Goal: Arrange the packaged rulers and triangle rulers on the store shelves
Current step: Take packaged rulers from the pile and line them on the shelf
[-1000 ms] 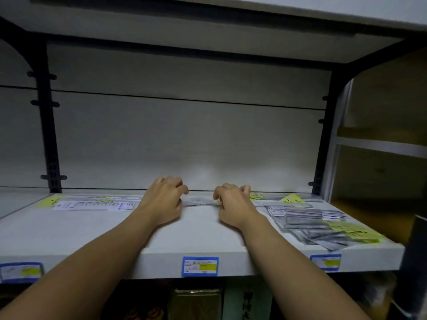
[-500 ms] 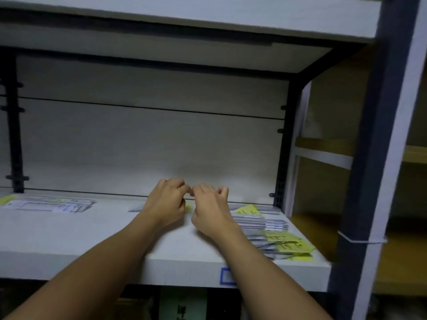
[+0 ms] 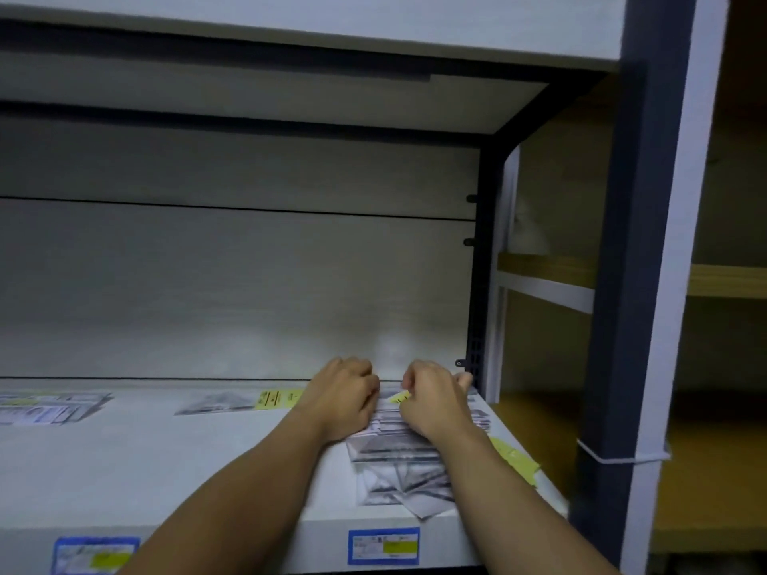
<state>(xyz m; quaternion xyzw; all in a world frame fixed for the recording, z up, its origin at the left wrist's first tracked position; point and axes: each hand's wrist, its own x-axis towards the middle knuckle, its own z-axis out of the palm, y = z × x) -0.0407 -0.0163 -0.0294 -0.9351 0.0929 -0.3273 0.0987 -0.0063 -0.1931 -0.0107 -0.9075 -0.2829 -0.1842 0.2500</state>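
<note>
I count two hands, my left hand [image 3: 342, 398] and right hand [image 3: 436, 402], three groups of packaged rulers [image 3: 398, 458] on the shelf [image 3: 124, 462], and two price labels [image 3: 384, 545] on its front edge.

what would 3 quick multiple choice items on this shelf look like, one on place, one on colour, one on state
1. Where is the pile of packaged rulers the hands work on?
A. left end of the shelf
B. right end
C. shelf above

2. What colour are the pile's header cards?
A. red
B. yellow
C. black

3. How are the left hand and right hand?
A. fingers curled at the pile's far end
B. hanging at the sides
C. gripping the post

Answers: B, the pile lies beside the right upright; B, yellow cards stick out; A, both hands sit curled on the packets.
</note>
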